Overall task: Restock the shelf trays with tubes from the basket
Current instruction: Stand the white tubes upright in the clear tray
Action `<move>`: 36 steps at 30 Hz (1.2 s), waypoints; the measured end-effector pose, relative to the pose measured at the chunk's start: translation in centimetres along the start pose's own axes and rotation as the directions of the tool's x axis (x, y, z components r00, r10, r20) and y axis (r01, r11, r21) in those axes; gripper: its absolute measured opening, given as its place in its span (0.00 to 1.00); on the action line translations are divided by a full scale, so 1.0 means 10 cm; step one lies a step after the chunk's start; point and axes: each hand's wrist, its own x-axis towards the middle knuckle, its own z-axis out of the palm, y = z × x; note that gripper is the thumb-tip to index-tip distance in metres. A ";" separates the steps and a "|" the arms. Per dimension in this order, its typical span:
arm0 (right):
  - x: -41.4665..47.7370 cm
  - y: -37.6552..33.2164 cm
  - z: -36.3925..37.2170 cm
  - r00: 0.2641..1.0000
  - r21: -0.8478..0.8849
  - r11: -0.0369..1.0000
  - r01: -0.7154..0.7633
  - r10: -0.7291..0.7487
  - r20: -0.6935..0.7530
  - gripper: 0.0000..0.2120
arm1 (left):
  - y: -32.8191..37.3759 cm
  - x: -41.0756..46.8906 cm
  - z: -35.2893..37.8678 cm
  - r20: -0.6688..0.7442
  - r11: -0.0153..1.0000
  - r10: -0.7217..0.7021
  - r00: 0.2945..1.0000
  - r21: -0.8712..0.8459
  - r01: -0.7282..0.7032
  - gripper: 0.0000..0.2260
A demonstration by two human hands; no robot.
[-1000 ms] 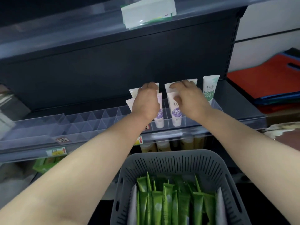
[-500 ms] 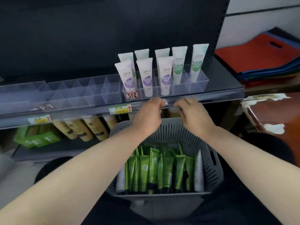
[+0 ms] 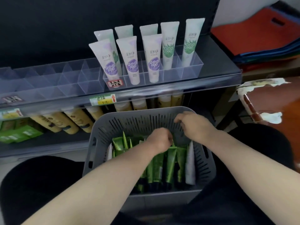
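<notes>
Green tubes [image 3: 162, 166] stand packed in the grey basket [image 3: 97, 143], below the shelf. Clear tray [image 3: 48, 78] at left; white tubes [image 3: 129, 62] stand in the tray beside it. Left hand [image 3: 159, 139] is curled among the tube tips, can't tell if it pinches one. Right hand [image 3: 193, 125] is loosely bent by the far wall, holding nothing. Risks: tight packing, so one pull likely drags neighbours out; leaning white tubes could topple if bumped.
</notes>
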 end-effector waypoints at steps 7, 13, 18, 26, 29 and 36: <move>-0.08 0.17 -0.25 0.989 -0.229 0.971 0.069 -0.097 -0.112 0.23 | 0.44 0.32 0.47 0.228 0.964 -0.137 0.964 -0.194 0.183 0.11; -0.02 0.26 -0.20 0.990 -0.037 0.999 0.025 -0.030 -0.136 0.21 | 0.45 0.39 0.71 0.238 0.943 -0.214 0.947 -0.203 0.264 0.10; 0.00 0.20 -0.20 0.994 0.037 0.998 0.051 -0.047 -0.098 0.24 | 0.29 0.30 0.50 0.213 0.943 -0.216 0.953 -0.208 0.261 0.04; 0.08 -0.20 0.00 0.959 0.033 0.985 0.168 -0.171 0.224 0.15 | -0.21 -0.34 -0.11 0.082 0.801 -0.104 0.991 -0.584 0.133 0.10; 0.07 -0.44 0.10 0.955 0.155 0.980 0.124 -0.160 0.251 0.07 | -0.37 -0.50 -0.20 0.021 0.765 -0.145 0.989 -0.632 0.125 0.09; 0.10 -0.75 0.17 0.979 0.210 0.973 0.095 -0.131 0.160 0.06 | -1.09 -0.53 -0.63 -0.141 0.892 -0.189 0.972 0.388 0.230 0.16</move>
